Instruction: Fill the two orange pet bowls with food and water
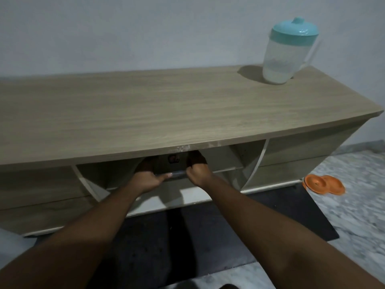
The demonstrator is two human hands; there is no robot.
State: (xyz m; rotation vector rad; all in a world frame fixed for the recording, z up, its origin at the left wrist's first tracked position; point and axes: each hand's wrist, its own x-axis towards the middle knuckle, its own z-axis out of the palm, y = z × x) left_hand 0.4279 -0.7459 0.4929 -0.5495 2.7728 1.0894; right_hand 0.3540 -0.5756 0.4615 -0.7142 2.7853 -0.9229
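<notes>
Left hand (145,182) and right hand (199,174) are gripping perhaps a bag (174,174); orange bowls (324,184) are lying well to their right.

Light oak wood grain is shown on the counter (166,105), with white edging on its curved dividers (93,189). A teal lid (294,30) is carried by the translucent white pitcher (281,63). The pet bowls (324,184) are rendered in bright orange, the mat (250,222) in black, the floor (364,205) in mottled grey and white, and the wall (145,28) in pale grey. A dark mark is printed on the grey pack (177,163).
</notes>
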